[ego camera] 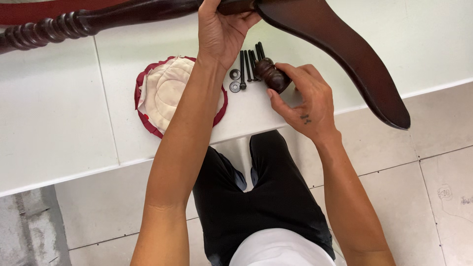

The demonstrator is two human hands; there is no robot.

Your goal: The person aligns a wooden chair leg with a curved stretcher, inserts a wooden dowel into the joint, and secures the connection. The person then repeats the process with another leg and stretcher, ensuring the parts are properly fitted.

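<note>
Starting at the bench's [59, 123] left end, we see a turned dark wooden rail [74, 23] along the far edge, then a round red-trimmed cushion pad [165, 93] lying face down near the front edge. Our left hand [221, 29] closes its grip on the dark frame, apparently to steady it. Black bolts [249, 64] and washers [235, 80] lie together just beside. Our right hand [308, 101] pinches a small turned wooden knob [271, 75] resting on the bench beside the bolts, under the curved leg [345, 49].

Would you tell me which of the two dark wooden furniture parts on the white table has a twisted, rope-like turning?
The long rail at upper left: its end is turned in spiral beads. The curved piece at upper right is smooth and flat, tapering to a rounded tip.
</note>
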